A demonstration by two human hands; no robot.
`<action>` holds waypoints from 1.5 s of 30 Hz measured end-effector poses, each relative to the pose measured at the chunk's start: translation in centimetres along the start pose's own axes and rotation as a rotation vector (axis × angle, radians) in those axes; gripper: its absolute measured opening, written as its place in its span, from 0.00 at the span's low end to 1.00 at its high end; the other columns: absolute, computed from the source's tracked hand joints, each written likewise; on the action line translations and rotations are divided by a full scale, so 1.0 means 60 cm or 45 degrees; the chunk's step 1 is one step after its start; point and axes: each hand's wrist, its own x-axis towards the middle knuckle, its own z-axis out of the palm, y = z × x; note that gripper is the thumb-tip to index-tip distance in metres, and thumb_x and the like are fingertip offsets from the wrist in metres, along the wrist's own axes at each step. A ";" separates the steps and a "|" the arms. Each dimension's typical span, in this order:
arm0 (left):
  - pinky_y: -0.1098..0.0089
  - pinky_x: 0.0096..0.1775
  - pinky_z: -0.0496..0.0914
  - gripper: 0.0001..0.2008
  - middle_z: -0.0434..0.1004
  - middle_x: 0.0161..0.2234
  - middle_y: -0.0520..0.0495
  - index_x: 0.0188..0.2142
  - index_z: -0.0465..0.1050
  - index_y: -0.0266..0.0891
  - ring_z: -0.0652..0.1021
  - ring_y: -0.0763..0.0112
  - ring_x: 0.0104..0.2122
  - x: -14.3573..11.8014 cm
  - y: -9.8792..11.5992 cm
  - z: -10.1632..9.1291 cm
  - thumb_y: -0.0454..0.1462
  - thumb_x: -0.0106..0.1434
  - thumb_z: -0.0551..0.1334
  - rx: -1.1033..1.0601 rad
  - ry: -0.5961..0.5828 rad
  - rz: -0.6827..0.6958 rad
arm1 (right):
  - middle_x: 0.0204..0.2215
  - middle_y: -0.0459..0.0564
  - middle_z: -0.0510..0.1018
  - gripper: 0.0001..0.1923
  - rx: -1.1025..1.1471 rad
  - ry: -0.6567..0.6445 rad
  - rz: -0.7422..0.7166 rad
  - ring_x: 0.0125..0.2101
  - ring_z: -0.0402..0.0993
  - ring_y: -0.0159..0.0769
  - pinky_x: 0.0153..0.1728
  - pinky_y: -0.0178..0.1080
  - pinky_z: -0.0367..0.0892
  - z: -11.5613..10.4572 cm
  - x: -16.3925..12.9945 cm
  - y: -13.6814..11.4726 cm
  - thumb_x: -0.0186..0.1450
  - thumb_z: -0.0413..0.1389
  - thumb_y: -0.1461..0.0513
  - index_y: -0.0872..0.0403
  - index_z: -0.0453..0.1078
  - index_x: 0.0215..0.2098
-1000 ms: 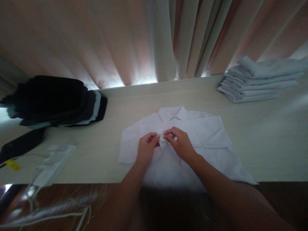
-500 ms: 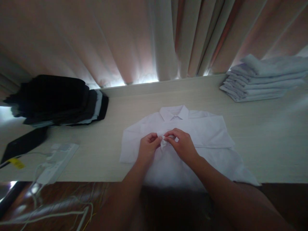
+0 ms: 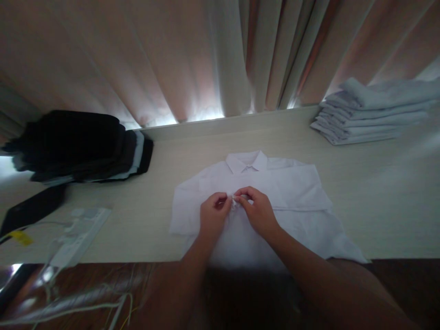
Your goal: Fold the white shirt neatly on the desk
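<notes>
A white collared shirt (image 3: 292, 188) lies front up on the pale table, its collar toward the curtain and its lower part reaching the near edge. At the middle of the shirt's front, my left hand (image 3: 213, 213) is closed, thumb and fingers pinching the fabric. My right hand (image 3: 258, 211) is closed beside it and pinches the same small gathered bit of cloth. The fingertips of both hands nearly meet there. Whether a button sits between them is too small to make out.
Dark folded clothes (image 3: 75, 142) are stacked at the left, with a flat black object (image 3: 32, 206) before them. A white power strip (image 3: 80, 236) with cables lies near the left front edge. Folded white shirts (image 3: 374, 114) are piled at the back right. A curtain (image 3: 172, 55) hangs behind.
Both hands keep pinching at the same spot on the shirt front, with small shifts of the fingers. The whole view has moved slightly.
</notes>
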 end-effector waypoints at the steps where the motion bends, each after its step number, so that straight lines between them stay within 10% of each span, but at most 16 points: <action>1: 0.73 0.33 0.70 0.05 0.78 0.27 0.50 0.29 0.77 0.38 0.76 0.71 0.28 -0.001 -0.001 0.000 0.37 0.58 0.65 0.036 -0.001 0.030 | 0.33 0.48 0.80 0.03 0.016 -0.003 0.029 0.35 0.74 0.38 0.41 0.40 0.66 0.000 0.000 0.001 0.62 0.61 0.62 0.53 0.75 0.33; 18: 0.71 0.34 0.70 0.04 0.80 0.29 0.49 0.32 0.79 0.39 0.77 0.68 0.29 -0.011 0.006 0.001 0.36 0.56 0.66 0.014 -0.080 -0.030 | 0.31 0.45 0.79 0.12 -0.045 -0.153 0.000 0.32 0.73 0.35 0.38 0.39 0.67 -0.024 0.005 0.005 0.62 0.59 0.63 0.50 0.76 0.44; 45: 0.71 0.38 0.72 0.06 0.83 0.33 0.47 0.35 0.82 0.40 0.81 0.66 0.34 -0.011 0.008 -0.004 0.34 0.60 0.65 0.074 -0.220 -0.092 | 0.31 0.46 0.81 0.01 -0.127 -0.296 -0.080 0.35 0.76 0.36 0.39 0.39 0.67 -0.034 0.013 0.006 0.61 0.63 0.64 0.52 0.77 0.32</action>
